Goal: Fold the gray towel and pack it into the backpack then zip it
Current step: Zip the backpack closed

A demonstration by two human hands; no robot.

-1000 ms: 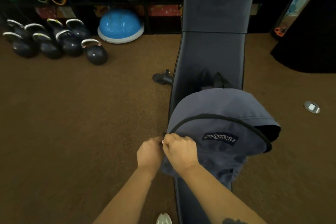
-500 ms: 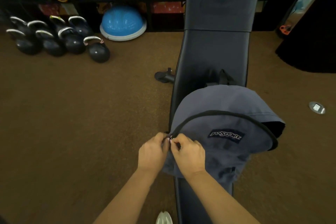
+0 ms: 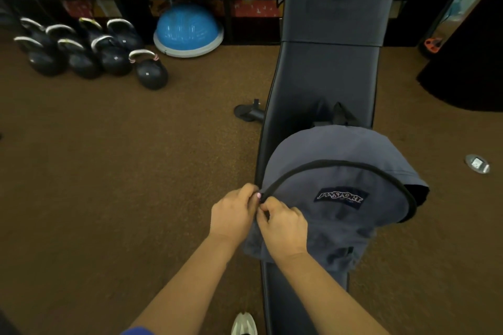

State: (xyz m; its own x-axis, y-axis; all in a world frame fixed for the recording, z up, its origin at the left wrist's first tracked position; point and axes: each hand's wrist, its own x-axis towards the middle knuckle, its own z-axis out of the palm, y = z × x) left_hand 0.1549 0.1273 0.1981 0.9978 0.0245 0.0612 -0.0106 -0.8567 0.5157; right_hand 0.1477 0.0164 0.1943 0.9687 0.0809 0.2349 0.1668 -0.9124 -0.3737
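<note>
Pinched together at the left end of the black zipper track (image 3: 340,164), the left hand (image 3: 231,212) and right hand (image 3: 284,221) each grip fabric or the pull; which holds the slider I cannot tell. That slate-blue canvas backpack (image 3: 340,215) lies on the dark padded bench (image 3: 324,76); the gray towel is not visible, presumably inside. Loose cloth could jam the slider, and the right side gapes. Versus a second ago, the hands have barely shifted.

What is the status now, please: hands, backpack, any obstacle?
Left hand and right hand pinched at zipper start. Backpack on bench, right side gaping. Towel not visible. Nothing in the way.
</note>
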